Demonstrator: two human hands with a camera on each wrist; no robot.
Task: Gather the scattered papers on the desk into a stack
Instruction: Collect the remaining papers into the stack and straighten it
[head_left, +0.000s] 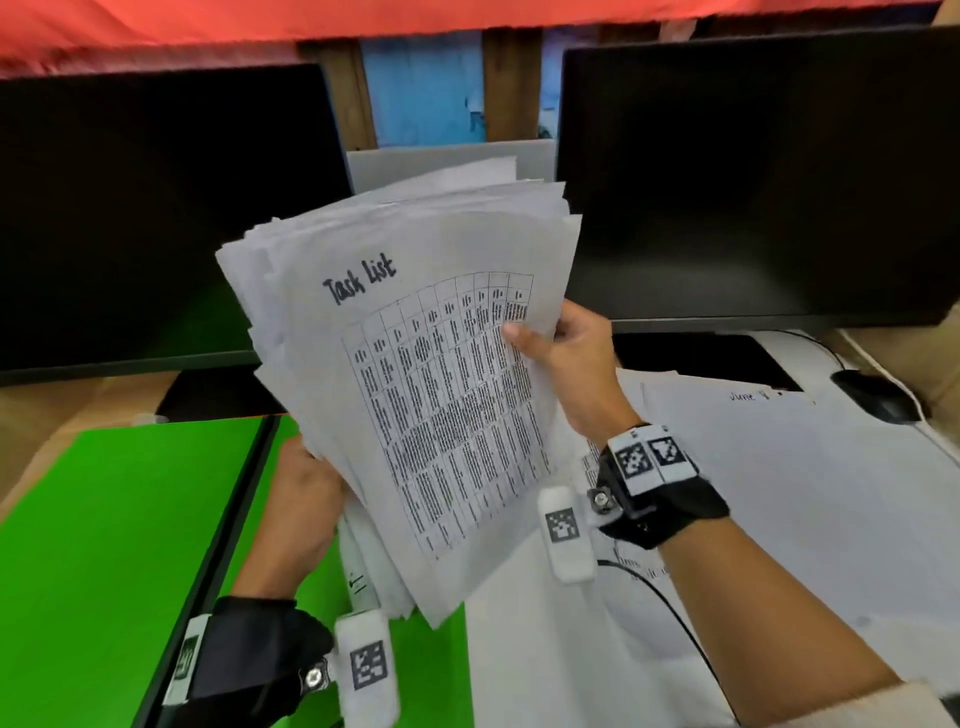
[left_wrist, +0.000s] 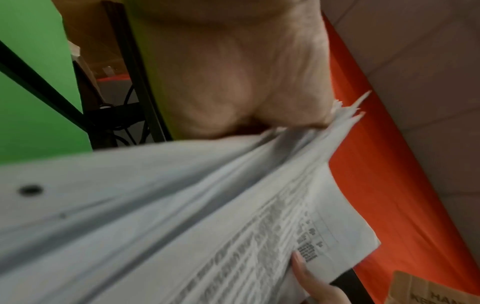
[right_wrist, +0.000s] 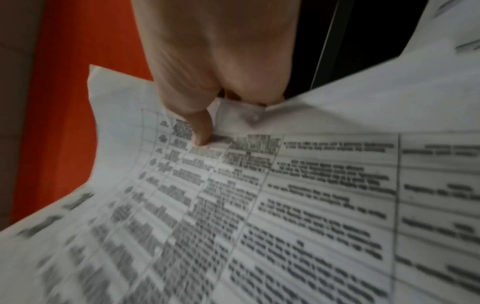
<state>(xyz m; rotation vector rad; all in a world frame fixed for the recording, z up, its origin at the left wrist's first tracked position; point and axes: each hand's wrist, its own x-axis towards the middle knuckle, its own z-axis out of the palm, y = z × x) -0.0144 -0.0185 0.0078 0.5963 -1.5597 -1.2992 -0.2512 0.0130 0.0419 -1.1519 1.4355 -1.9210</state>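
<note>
Papers, a thick uneven sheaf of white printed sheets (head_left: 415, 374), sit lifted off the desk in both our hands, tilted up in front of the two dark monitors. On the front sheet we read the handwritten heading "Task List" above a printed table. Our left hand (head_left: 301, 514) grips the sheaf's lower left edge, with the fingers hidden behind the pages. In the left wrist view, the base of that hand (left_wrist: 233, 82) presses against the fanned edges of the sheets (left_wrist: 182, 205). Our right hand (head_left: 566, 364) clamps the right edge, thumb laid on the printed table and fingers curled behind. The right wrist view shows that thumb (right_wrist: 201, 127) pressing on the grid, though the print there is blurred.

Beneath the right forearm, more loose white sheets (head_left: 779, 493) lie spread on the desk, one bearing handwriting we cannot read fully. A bright green flat panel (head_left: 104, 545) lies on the desk to the left. The left black monitor (head_left: 156, 208) and the right black monitor (head_left: 753, 182) stand behind. A black computer mouse (head_left: 872, 397) rests at the far right.
</note>
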